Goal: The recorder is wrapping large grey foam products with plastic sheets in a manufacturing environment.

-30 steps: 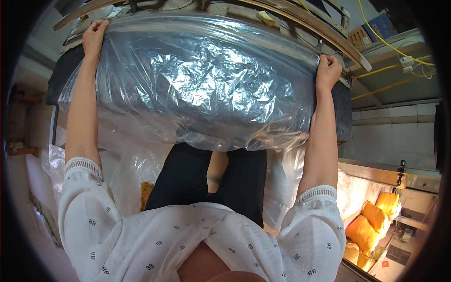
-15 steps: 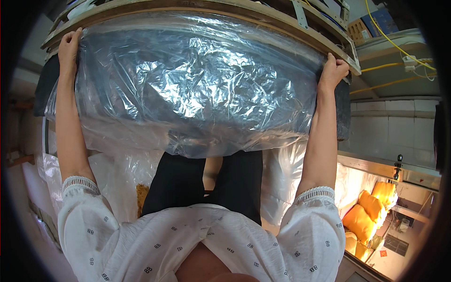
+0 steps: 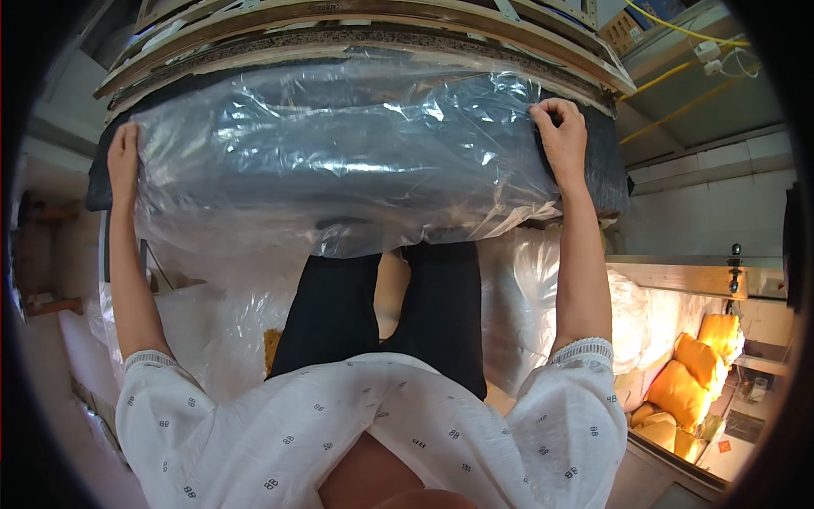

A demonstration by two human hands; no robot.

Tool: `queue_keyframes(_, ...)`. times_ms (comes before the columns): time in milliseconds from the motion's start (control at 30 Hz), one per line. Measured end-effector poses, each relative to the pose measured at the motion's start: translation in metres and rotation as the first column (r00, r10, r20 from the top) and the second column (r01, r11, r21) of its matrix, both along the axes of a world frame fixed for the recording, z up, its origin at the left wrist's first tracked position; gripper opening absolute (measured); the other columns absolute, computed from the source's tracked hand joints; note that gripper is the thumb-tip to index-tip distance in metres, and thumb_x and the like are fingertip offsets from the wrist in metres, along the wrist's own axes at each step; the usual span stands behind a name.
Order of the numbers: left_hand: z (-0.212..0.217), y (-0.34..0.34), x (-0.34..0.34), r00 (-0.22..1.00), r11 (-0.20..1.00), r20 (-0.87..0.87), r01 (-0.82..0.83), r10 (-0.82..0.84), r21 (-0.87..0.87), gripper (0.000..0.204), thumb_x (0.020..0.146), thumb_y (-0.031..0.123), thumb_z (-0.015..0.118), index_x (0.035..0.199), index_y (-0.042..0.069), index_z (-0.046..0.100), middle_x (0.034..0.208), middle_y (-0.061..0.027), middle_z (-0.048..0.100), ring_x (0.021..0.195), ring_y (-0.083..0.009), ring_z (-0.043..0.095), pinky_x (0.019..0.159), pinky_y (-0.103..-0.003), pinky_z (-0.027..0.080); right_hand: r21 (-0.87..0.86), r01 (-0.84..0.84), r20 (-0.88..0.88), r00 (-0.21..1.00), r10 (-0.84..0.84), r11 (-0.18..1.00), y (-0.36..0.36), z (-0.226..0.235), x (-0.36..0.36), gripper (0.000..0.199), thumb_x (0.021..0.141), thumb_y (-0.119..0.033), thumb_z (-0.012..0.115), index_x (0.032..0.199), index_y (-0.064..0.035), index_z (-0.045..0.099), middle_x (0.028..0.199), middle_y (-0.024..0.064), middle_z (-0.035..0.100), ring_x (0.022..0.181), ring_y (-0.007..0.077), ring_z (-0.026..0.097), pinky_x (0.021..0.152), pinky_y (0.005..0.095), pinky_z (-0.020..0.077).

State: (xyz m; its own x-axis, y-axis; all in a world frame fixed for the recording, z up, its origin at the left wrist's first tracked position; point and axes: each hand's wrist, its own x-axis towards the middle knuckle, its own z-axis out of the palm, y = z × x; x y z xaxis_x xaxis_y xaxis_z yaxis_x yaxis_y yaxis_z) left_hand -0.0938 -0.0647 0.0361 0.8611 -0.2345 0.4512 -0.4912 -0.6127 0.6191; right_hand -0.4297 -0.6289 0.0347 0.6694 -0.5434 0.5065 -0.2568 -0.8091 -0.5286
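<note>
Wooden boards [image 3: 381, 25] overhead; below them my left hand [image 3: 124, 161] and right hand [image 3: 561, 136] clamp the ends of the plastic-wrapped dark cushion [image 3: 339, 161]. It looks soft, bulky and slippery, so end grips suit it.

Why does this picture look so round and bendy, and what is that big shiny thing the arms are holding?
The picture comes from a small camera worn on a person's head, looking down at their own arms. Its lens sees very wide, so straight edges curve near the rim, and the corners go dark.

The left hand and the right hand each grip one end of a long dark cushion. It is wrapped in a clear plastic bag, which crinkles and shines where light hits it. The right hand's fingers pinch the plastic at the cushion's end.

Behind the cushion is a stack of flat wooden boards. Below you see the person's white patterned top and black trousers. More plastic-wrapped white things lie lower down, and some yellow cushions sit at the lower right.
</note>
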Motion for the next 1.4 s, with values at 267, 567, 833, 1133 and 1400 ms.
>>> queue_keyframes(267,-0.014,-0.035,-0.065,0.972,0.977,0.194,-0.161,0.132,0.143,0.035,0.086,0.021,0.054,0.117,0.007,0.051,0.112,-0.0115,0.056,0.104,-0.0266,0.054,0.088,-0.033,0.040,0.393,-0.191,0.227,0.968,0.106,0.900,0.002,-0.005,-0.027,0.011,0.084,-0.009,0.058,0.087,-0.0022,0.051,0.075,-0.0018,0.048,0.068,0.0061,0.042,0.064,0.0196,0.0383)
queue_keyframes(567,0.016,-0.156,-0.129,0.871,0.966,0.466,0.033,-0.154,0.256,0.024,0.082,0.020,0.057,0.104,0.009,0.059,0.103,-0.0087,0.060,0.097,-0.0269,0.056,0.081,-0.037,0.043,0.430,-0.162,0.164,0.981,0.100,0.888,-0.015,0.000,-0.051,0.027,0.081,-0.005,0.058,0.104,0.0011,0.047,0.087,0.0071,0.060,0.076,0.0104,0.055,0.071,0.0216,0.0431)
queue_keyframes(833,0.007,-0.235,-0.151,0.815,0.855,0.280,0.435,-0.507,0.282,0.019,0.079,0.021,0.063,0.089,0.005,0.060,0.096,-0.0065,0.060,0.090,-0.0252,0.056,0.078,-0.035,0.043,0.562,-0.100,-0.057,0.986,0.159,0.821,-0.016,0.024,-0.036,0.041,0.077,-0.028,0.070,0.099,0.0035,0.055,0.078,0.0036,0.060,0.071,0.0095,0.053,0.066,0.0205,0.0414)
queue_keyframes(1133,0.006,-0.214,-0.159,0.907,0.918,-0.137,0.390,-0.397,-0.079,0.016,0.079,0.016,0.065,0.084,0.003,0.056,0.077,-0.0039,0.058,0.070,-0.0120,0.054,0.066,-0.024,0.042,0.381,-0.170,-0.086,0.972,0.217,0.909,-0.023,0.002,-0.023,0.016,0.073,-0.015,0.069,0.080,-0.0022,0.063,0.068,-0.0001,0.058,0.064,0.0073,0.051,0.061,0.0218,0.0416)
queue_keyframes(1400,0.013,-0.209,-0.161,0.891,0.865,0.071,0.413,-0.448,0.285,0.019,0.078,0.014,0.065,0.090,0.002,0.059,0.086,-0.0050,0.058,0.077,-0.0172,0.055,0.069,-0.028,0.043,-0.474,0.151,0.094,0.988,-0.121,0.867,0.010,0.018,-0.023,0.018,0.075,-0.015,0.064,0.089,-0.0038,0.061,0.085,0.0104,0.058,0.083,0.0281,0.057,0.071,0.0343,0.0449)
